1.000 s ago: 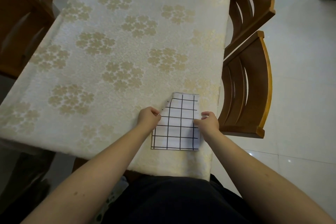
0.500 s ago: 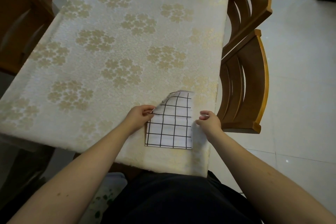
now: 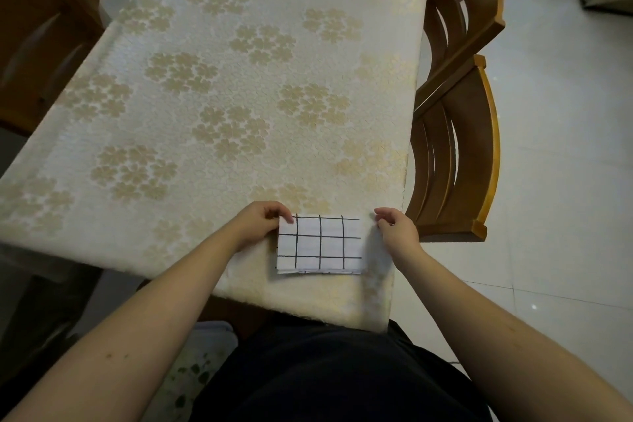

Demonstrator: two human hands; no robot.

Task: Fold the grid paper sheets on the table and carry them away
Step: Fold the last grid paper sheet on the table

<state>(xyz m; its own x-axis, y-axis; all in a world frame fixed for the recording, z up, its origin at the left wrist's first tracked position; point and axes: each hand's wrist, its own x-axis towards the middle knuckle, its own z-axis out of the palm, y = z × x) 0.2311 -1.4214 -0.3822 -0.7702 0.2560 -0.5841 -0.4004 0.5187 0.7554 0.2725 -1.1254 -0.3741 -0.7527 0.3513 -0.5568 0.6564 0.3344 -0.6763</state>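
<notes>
folded grid paper [image 3: 319,245] lies flat on tablecloth [image 3: 219,106] at table's near edge, 5 o'clock | left hand [image 3: 257,223] pinches its far-left corner | right hand [image 3: 397,228] just beside its right edge, fingers loosely curled, grasping nothing | 2 wooden chairs [image 3: 455,154] at 3 o'clock

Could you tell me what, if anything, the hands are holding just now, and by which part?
The left hand pinches the folded white black-grid paper at its far left corner. The right hand holds nothing.
</notes>
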